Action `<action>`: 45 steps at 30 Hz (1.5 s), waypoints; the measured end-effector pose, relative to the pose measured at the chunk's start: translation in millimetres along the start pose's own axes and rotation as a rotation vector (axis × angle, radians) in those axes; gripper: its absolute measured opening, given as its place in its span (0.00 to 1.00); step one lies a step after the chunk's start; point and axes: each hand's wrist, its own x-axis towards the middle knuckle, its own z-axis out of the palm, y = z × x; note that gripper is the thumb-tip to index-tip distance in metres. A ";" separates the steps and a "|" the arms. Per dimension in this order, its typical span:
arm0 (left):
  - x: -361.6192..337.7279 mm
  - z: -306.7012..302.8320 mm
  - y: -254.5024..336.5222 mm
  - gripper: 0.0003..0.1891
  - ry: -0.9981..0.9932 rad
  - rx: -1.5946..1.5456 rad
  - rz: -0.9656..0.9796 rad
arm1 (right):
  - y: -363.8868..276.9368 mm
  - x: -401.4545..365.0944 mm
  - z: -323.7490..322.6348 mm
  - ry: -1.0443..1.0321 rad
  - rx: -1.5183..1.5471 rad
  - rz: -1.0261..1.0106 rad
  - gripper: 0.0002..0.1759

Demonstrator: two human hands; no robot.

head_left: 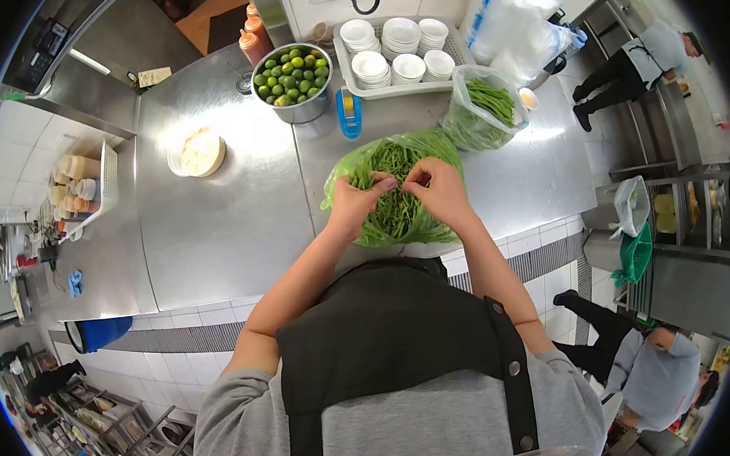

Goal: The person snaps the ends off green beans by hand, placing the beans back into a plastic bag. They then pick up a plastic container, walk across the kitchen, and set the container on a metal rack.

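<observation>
A thin green plastic bag (344, 164) lies spread open on the steel counter, heaped with thin green beans (397, 213). Over the heap, my left hand (358, 202) is closed around a few beans that stick up past its fingers. My right hand (439, 187) faces it a short way off, thumb and fingertips pinched together just above the pile. Whatever sits in that pinch is too small to make out. Just beyond my right hand stands a clear plastic bag (469, 130) of longer, straight green beans (491, 99).
Behind the bags are a blue tape dispenser (350, 113), a metal pot (306, 110) of limes and a white tray (365, 91) of stacked small bowls. A round tub (201, 152) sits on the left of the counter (232, 236). Other people (650, 378) stand at the right.
</observation>
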 end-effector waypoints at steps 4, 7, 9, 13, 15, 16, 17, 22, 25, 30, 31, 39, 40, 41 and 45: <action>-2.5 0.3 -3.5 0.08 0.006 0.027 0.004 | -14.7 2.9 -2.8 0.010 0.125 -0.011 0.06; -4.5 -0.1 -1.1 0.07 0.004 0.111 0.049 | -19.0 2.7 5.1 0.017 0.217 -0.037 0.06; -6.8 0.2 -2.0 0.06 -0.003 0.169 0.119 | -23.1 0.8 7.9 0.012 0.216 -0.016 0.07; -12.8 4.0 -2.1 0.07 -0.030 0.189 0.127 | -6.6 3.4 14.3 0.076 0.061 -0.117 0.09; -14.9 2.5 0.1 0.09 -0.022 0.216 0.104 | 1.5 5.2 16.1 -0.039 0.326 0.063 0.09; -14.2 2.7 -2.5 0.09 -0.016 0.247 0.193 | 4.4 5.7 15.4 -0.096 0.462 0.150 0.09; -12.8 3.1 -5.9 0.09 -0.006 0.277 0.284 | 6.5 5.5 13.1 -0.180 0.702 0.256 0.08; -15.0 3.0 19.5 0.07 0.075 0.195 0.081 | 9.5 0.0 1.1 -0.168 0.793 0.237 0.08; -5.8 -7.8 21.1 0.08 -0.044 -0.378 -0.021 | 13.2 -2.2 4.0 -0.155 0.477 0.114 0.13; 2.1 -27.3 21.7 0.08 0.008 -0.736 -0.091 | 7.3 -10.4 15.3 -0.269 0.716 0.248 0.17; 2.5 -29.6 21.2 0.09 0.033 -0.718 -0.082 | 3.9 -11.8 17.1 -0.256 0.700 0.214 0.18; -0.5 -25.6 17.9 0.10 0.127 -0.493 -0.009 | -20.1 -14.3 42.0 -0.112 0.399 0.056 0.10; -0.2 -24.5 15.7 0.09 0.143 -0.484 0.014 | -18.7 -13.1 45.3 -0.051 0.356 -0.018 0.09; 2.2 -25.4 9.9 0.08 0.181 -0.492 0.012 | -19.1 -11.8 46.4 0.011 0.316 -0.098 0.08; 0.5 -23.6 9.9 0.09 0.169 -0.540 -0.017 | -39.2 -10.4 34.2 -0.049 0.255 -0.192 0.07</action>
